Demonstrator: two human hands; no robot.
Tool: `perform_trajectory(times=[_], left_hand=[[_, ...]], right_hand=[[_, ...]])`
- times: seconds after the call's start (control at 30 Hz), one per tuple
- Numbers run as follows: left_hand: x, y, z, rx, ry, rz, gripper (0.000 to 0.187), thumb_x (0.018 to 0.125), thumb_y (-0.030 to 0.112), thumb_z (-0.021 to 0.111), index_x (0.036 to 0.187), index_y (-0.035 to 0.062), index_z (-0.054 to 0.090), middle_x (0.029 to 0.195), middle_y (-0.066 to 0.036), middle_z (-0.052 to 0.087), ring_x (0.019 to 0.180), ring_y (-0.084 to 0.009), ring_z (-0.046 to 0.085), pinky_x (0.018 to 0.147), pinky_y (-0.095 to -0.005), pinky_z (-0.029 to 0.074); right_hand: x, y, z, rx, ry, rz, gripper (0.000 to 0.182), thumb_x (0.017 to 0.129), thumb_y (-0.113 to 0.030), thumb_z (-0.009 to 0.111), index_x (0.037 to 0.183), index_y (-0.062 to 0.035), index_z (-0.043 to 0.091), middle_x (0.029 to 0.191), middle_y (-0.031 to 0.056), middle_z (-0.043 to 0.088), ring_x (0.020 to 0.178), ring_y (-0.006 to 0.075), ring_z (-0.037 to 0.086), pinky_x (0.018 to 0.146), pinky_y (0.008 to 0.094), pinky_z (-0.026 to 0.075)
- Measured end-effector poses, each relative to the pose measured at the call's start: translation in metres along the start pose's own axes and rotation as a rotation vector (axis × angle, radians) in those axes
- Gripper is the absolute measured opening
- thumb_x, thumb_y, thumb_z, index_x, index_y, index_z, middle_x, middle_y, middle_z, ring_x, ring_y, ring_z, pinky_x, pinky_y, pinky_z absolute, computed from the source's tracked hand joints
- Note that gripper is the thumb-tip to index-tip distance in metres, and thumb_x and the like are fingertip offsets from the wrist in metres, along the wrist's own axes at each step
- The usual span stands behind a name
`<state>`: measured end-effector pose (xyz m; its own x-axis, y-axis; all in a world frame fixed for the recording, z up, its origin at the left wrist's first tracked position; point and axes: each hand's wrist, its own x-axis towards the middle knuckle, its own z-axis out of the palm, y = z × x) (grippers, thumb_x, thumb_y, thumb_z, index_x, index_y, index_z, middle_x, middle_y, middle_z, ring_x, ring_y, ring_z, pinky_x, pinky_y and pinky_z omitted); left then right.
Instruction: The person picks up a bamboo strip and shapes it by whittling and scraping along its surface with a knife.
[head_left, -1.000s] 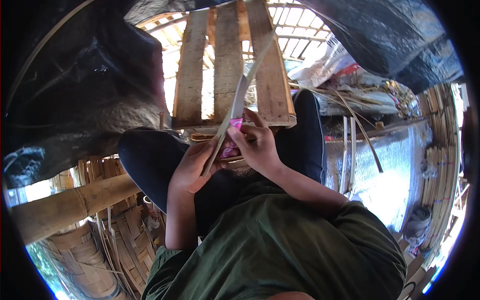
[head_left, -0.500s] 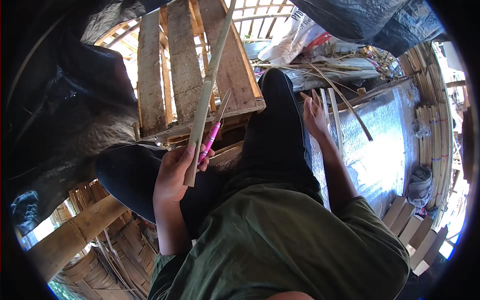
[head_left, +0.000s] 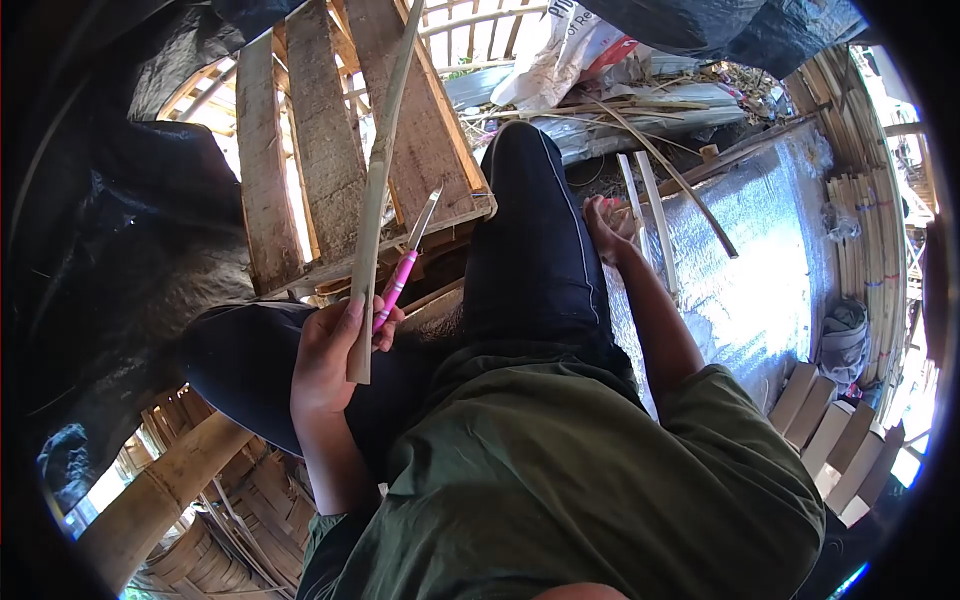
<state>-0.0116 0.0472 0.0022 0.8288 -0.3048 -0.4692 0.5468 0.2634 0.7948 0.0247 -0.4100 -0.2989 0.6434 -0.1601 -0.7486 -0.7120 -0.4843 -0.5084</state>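
Observation:
My left hand [head_left: 335, 345] is wrapped round a long bamboo strip [head_left: 375, 190] and a knife with a pink handle [head_left: 396, 289]. The knife's blade points up, close to the strip's right side. The strip stands nearly upright in the view and runs past the wooden slats. Beside my right knee is my right hand [head_left: 608, 232], its fingers curled against the trouser leg. Something small and pinkish shows at its fingertips, too small to name. Two pale strips [head_left: 656, 215] lie just right of that hand.
A slatted wooden bench [head_left: 325, 130] stands in front of my legs. To the right is a shiny foil sheet [head_left: 760, 260], with a darker bamboo strip [head_left: 680, 180] across its edge. A white sack [head_left: 545, 70] lies at the back. Wooden blocks [head_left: 830, 430] sit at the lower right.
My right hand has moved down and in against my right leg, and its raised fingers have curled. The view has shifted a little; my left hand keeps its hold on the strip and knife.

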Motion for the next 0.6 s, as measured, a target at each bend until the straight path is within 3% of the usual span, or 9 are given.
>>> perform_trajectory(times=[0.17, 0.27, 0.33, 0.37, 0.4, 0.47, 0.53, 0.57, 0.6], left_hand=[[0.001, 0.002, 0.003, -0.003, 0.011, -0.001, 0.033, 0.101, 0.026, 0.054, 0.104, -0.0046, 0.064, 0.095, -0.019, 0.067, 0.073, -0.0175, 0.059, 0.069, -0.0306, 0.049], [0.000, 0.001, 0.003, -0.004, 0.003, -0.008, 0.033, 0.101, 0.026, 0.054, 0.103, -0.0047, 0.064, 0.095, -0.019, 0.067, 0.073, -0.0172, 0.059, 0.070, -0.0303, 0.049], [0.001, 0.001, 0.002, -0.007, 0.019, -0.010, 0.034, 0.101, 0.027, 0.054, 0.105, -0.0050, 0.064, 0.096, -0.019, 0.067, 0.073, -0.0163, 0.059, 0.070, -0.0298, 0.048], [0.000, 0.000, 0.001, -0.008, 0.022, -0.004, 0.034, 0.101, 0.027, 0.054, 0.105, -0.0050, 0.064, 0.096, -0.019, 0.067, 0.073, -0.0163, 0.059, 0.070, -0.0298, 0.048], [0.000, 0.000, 0.000, 0.001, 0.015, -0.009, 0.034, 0.100, 0.028, 0.055, 0.105, -0.0044, 0.062, 0.096, -0.019, 0.066, 0.073, -0.0165, 0.059, 0.069, -0.0295, 0.049], [0.001, 0.000, -0.002, 0.007, 0.013, -0.009, 0.034, 0.100, 0.029, 0.055, 0.105, -0.0037, 0.061, 0.097, -0.019, 0.065, 0.073, -0.0167, 0.059, 0.068, -0.0292, 0.049], [0.001, 0.000, -0.002, 0.002, -0.002, -0.012, 0.034, 0.099, 0.029, 0.056, 0.105, -0.0045, 0.061, 0.097, -0.020, 0.065, 0.073, -0.0168, 0.059, 0.068, -0.0295, 0.049], [0.000, -0.001, -0.003, 0.001, 0.000, -0.015, 0.034, 0.099, 0.029, 0.056, 0.105, -0.0045, 0.061, 0.097, -0.020, 0.065, 0.073, -0.0168, 0.059, 0.068, -0.0295, 0.049], [0.000, -0.001, -0.003, 0.005, 0.001, -0.019, 0.035, 0.099, 0.029, 0.056, 0.106, -0.0044, 0.061, 0.097, -0.020, 0.065, 0.073, -0.0169, 0.059, 0.068, -0.0296, 0.049]], right_hand=[[-0.013, -0.050, -0.006, 0.479, -0.186, 0.047, 0.117, 0.071, -0.095, 0.008, 0.154, -0.0141, -0.009, 0.161, 0.0158, -0.014, 0.146, 0.0362, -0.019, 0.115, 0.0552, -0.009], [-0.006, -0.067, -0.002, 0.606, -0.307, 0.052, 0.127, 0.067, -0.098, 0.010, 0.154, -0.0084, -0.009, 0.162, 0.0162, -0.012, 0.147, 0.0353, -0.017, 0.116, 0.0543, -0.007], [0.026, -0.054, 0.006, 0.336, 0.305, 0.086, 0.126, 0.067, -0.098, 0.010, 0.155, -0.0091, -0.003, 0.162, 0.0161, -0.011, 0.148, 0.0330, -0.014, 0.116, 0.0535, -0.005], [0.019, -0.059, -0.005, 0.391, 0.175, 0.024, 0.121, 0.071, -0.096, 0.011, 0.156, -0.0095, 0.001, 0.162, 0.0157, -0.012, 0.149, 0.0326, -0.014, 0.116, 0.0545, -0.007], [0.007, -0.070, -0.013, 0.388, 0.173, 0.015, 0.121, 0.071, -0.096, 0.011, 0.156, -0.0095, 0.001, 0.162, 0.0157, -0.012, 0.149, 0.0326, -0.014, 0.116, 0.0545, -0.007], [-0.028, -0.101, -0.035, 0.695, 0.024, -0.416, 0.110, 0.077, -0.091, 0.014, 0.156, -0.0148, 0.007, 0.162, 0.0164, -0.011, 0.149, 0.0371, -0.008, 0.117, 0.0543, 0.001], [-0.070, -0.154, -0.035, 1.106, -0.016, -0.700, 0.092, 0.090, -0.078, 0.018, 0.156, -0.0148, 0.012, 0.161, 0.0188, 0.008, 0.148, 0.0398, 0.012, 0.118, 0.0519, 0.014], [-0.090, -0.177, -0.036, 1.106, -0.017, -0.696, 0.092, 0.090, -0.078, 0.018, 0.156, -0.0148, 0.012, 0.161, 0.0188, 0.008, 0.148, 0.0398, 0.012, 0.118, 0.0519, 0.014], [-0.109, -0.197, -0.037, 1.272, -0.240, -0.805, 0.088, 0.092, -0.074, 0.022, 0.156, -0.0147, 0.012, 0.160, 0.0191, 0.012, 0.146, 0.0398, 0.016, 0.118, 0.0526, 0.017]])
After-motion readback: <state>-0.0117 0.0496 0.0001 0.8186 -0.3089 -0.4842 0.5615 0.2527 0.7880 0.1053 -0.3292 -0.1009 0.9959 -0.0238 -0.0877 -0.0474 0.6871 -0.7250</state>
